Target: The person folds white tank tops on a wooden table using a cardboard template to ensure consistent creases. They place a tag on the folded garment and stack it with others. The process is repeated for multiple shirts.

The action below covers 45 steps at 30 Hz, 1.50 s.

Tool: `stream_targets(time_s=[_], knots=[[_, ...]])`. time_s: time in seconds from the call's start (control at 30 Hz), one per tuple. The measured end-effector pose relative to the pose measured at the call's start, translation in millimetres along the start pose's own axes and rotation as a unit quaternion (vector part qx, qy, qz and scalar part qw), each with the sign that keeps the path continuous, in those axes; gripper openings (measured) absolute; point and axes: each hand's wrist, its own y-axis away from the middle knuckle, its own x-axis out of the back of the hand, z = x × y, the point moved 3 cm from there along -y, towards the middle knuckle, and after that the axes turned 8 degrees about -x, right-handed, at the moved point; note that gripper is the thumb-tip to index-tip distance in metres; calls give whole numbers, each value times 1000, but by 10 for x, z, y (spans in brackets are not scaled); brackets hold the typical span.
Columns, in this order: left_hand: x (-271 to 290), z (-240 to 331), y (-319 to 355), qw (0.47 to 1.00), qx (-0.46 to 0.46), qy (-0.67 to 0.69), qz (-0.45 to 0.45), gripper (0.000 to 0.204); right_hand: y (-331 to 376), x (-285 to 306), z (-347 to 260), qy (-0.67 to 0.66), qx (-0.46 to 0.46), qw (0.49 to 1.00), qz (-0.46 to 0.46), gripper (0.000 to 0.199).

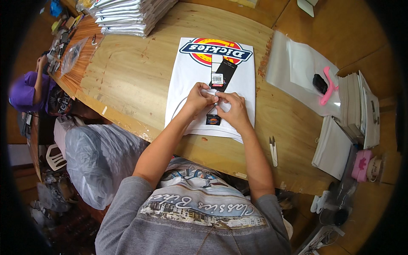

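Observation:
A folded white T-shirt (pixel 178 87) lies on the wooden table, its large red, yellow and navy print at the far end. Over its middle rests a black hang tag (pixel 228 73) with a white barcode sticker (pixel 217 79). My left hand (pixel 199 100) and my right hand (pixel 233 109) meet at the shirt's collar, just below the tag. Both are closed, thumbs and fingers pinched together at what looks like the tag's thin string, mostly hidden by the fingertips. A black neck label (pixel 213 119) shows inside the collar, nearer to me.
Small thread snips (pixel 273 151) lie right of my right forearm. A stack of folded white shirts (pixel 123 17) stands far left. At right are clear plastic bags (pixel 293 63), a pink-handled tool (pixel 327 87) and stacked white boards (pixel 349 102). Another person in purple (pixel 32 91) sits at left.

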Motion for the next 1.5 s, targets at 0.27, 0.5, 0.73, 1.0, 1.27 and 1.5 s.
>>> stream_targets(time_s=[0.27, 0.5, 0.73, 1.0, 1.27, 1.5], knots=[[6, -31, -10, 1000, -2, -14, 10, 35, 8, -10, 0, 1, 15, 1000, 10, 31], [28, -80, -47, 999, -7, -34, 8, 34, 28, -28, -17, 17, 25, 999, 41, 31], [17, -76, -34, 1000, -6, -10, 10, 34, 68, -70, -11, 27, 17, 997, 67, 33], [-2, -85, -42, 999, -17, -40, 16, 34, 102, -92, 5, 47, 5, 995, 90, 34], [-55, 235, 68, 918, -187, -348, 35, 36, 430, 497, -10, 21, -113, 991, 72, 50], [437, 469, 151, 802, -353, -466, 124, 22, 1558, 1167, 595, 108, -303, 946, -28, 33]])
